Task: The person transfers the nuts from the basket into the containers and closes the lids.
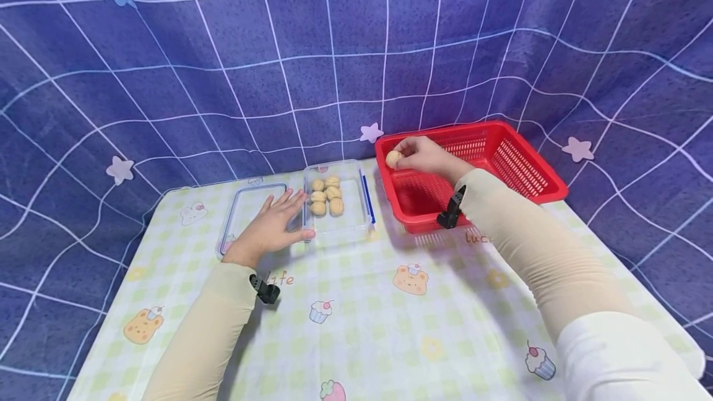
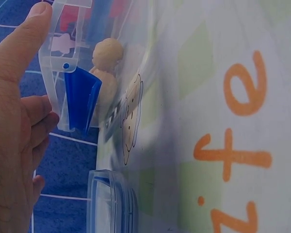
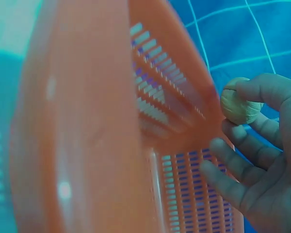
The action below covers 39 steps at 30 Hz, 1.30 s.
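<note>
My right hand pinches a pale tan walnut between thumb and fingertips, above the left end of a red slotted basket. In the right wrist view that walnut appears near the basket's corner, the other fingers loosely spread. A clear plastic box stands left of the basket, with several walnuts grouped in its left half. My left hand rests against the box's left side, fingers extended. The left wrist view shows its thumb and fingers at the box rim, next to a blue latch.
A clear lid with a blue seal lies left of the box, partly under my left hand. Another blue latch hangs along the box's right side. A patterned cloth covers the table; a blue gridded curtain hangs behind.
</note>
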{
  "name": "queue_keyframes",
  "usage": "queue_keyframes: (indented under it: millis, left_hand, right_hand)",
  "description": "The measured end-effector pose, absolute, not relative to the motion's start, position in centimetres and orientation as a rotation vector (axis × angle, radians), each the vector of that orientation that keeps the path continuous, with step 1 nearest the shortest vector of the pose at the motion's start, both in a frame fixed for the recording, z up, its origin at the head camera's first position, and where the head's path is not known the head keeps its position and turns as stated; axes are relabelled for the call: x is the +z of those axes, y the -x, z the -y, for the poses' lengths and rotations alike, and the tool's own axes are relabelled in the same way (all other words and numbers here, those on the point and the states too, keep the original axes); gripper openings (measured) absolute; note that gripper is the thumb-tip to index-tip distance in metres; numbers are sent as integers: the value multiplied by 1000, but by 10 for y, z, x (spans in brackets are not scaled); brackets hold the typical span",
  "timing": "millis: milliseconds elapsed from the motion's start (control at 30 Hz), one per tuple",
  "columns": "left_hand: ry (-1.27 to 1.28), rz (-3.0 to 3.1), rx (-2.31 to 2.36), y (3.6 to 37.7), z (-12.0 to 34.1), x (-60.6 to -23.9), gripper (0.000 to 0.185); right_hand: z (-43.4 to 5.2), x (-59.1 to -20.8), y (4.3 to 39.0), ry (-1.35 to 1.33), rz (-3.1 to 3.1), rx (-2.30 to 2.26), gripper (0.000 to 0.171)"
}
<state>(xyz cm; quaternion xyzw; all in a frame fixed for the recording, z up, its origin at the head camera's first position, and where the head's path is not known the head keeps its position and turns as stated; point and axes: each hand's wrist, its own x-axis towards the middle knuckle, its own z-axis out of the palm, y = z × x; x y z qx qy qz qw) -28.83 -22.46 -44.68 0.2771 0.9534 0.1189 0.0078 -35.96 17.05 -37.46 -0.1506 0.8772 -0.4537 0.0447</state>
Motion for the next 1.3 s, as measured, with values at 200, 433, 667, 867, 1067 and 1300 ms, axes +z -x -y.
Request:
queue_keyframes:
  millis: [200,433,667,867,1067,1300]
  left_hand:
    - [-841,-2975,370,286,225,-447,99]
    - [-852,-3004,365,288,227,-447,99]
    - [-848,-2996,351,289,227,-449,100]
    - [-842,-3003,351,290,226,-449,99]
    - [-862,-3016,313,290,223,-449,98]
    - [-855,-3007,321,288,222,-447,98]
  right_hand:
    - [-149,-371,355,464,-2653,-1471,35]
    - [-120,-365,348,465,-2679,-1520,37]
    - [-91,-367,341,485,-2716,-1490,35]
    - [-73,-364,332,488,-2706,-1493,36]
    - [-57,-363,324,448,-2703,-1489,36]
    - [-40,-370,319,416,-2716,-1406,37]
